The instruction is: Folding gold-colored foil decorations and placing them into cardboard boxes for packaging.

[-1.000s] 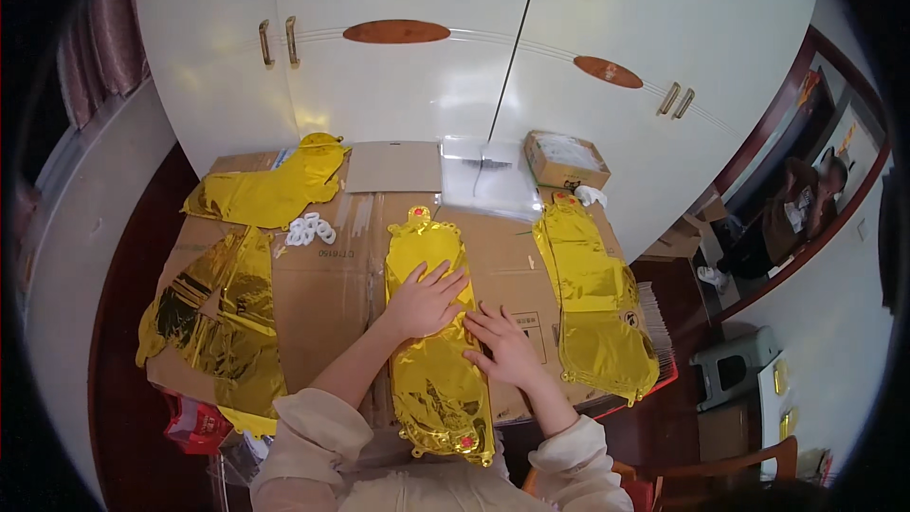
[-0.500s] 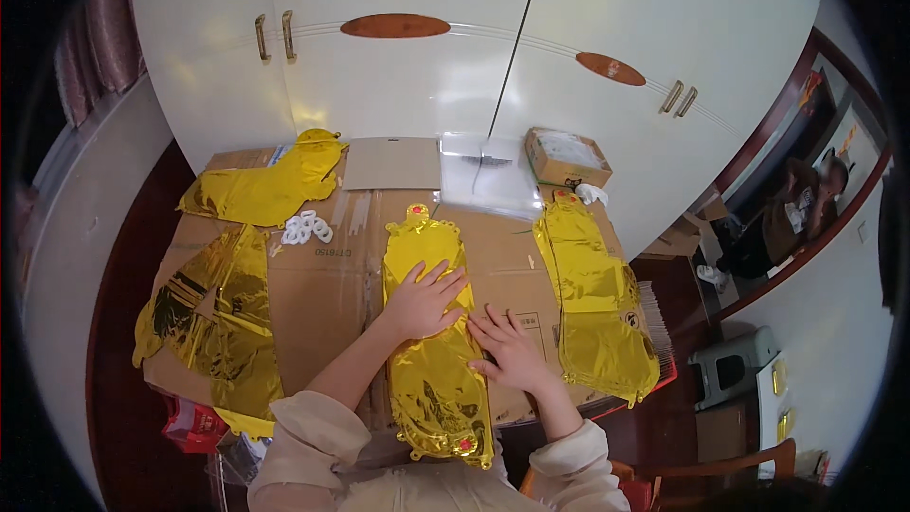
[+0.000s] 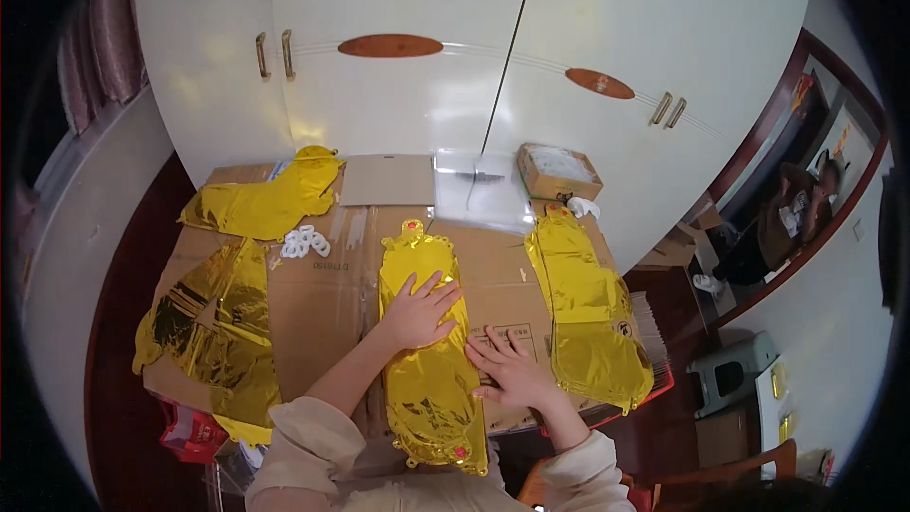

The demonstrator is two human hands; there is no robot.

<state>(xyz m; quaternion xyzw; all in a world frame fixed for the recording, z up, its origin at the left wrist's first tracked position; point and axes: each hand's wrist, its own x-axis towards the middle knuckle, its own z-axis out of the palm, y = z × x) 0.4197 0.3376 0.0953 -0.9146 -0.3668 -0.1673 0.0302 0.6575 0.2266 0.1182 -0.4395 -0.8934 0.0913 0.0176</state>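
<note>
A flat, uninflated gold foil balloon (image 3: 427, 379) lies lengthwise in front of me on the cardboard-covered table (image 3: 318, 322). It has a scalloped border and a red spot near each end. My left hand (image 3: 420, 311) rests flat on its upper middle, fingers spread. Beside its right edge, my right hand (image 3: 512, 370) lies with fingers stretched out, the fingertips at the foil's edge. More gold foil balloons lie flat to the right (image 3: 588, 303), to the left (image 3: 223, 332) and at the far left (image 3: 270, 199).
Several small white rings (image 3: 304, 242) lie at the left. A grey-brown board (image 3: 387, 180), clear plastic sleeves (image 3: 483, 192) and an open carton (image 3: 559, 171) line the back, against white cabinets (image 3: 389, 104). At the right are a grey stool (image 3: 732, 370) and a person (image 3: 782, 228) in the mirror or doorway.
The whole view has shifted slightly, so the table sits a little lower. Both hands keep nearly the same places on and beside the middle balloon.
</note>
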